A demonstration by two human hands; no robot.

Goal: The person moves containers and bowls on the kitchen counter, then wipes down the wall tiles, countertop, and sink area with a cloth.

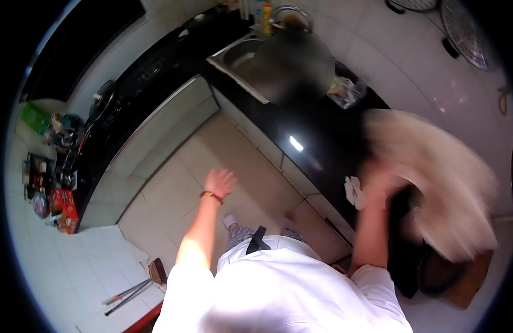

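Observation:
My left hand (221, 182) hangs in the air above the tiled floor, fingers spread, with nothing in it. A beaded bracelet (212, 196) circles that wrist. Over the black countertop to the right, my right hand (378, 176) is smeared by motion. It appears to grip the near side of a large beige thing (445, 172), whose kind the blur hides. A crumpled white tissue (353, 192) lies on the counter just left of that hand. Beyond the beige thing's lower end, a dark round pan (442, 273) shows in part.
A steel sink (242, 54) is set into the far counter, partly covered by a grey blurred patch. Plastic packaging (348, 91) lies beside it. The gas stove (151, 69) runs along the left counter. A long-handled dustpan (156, 272) rests at lower left.

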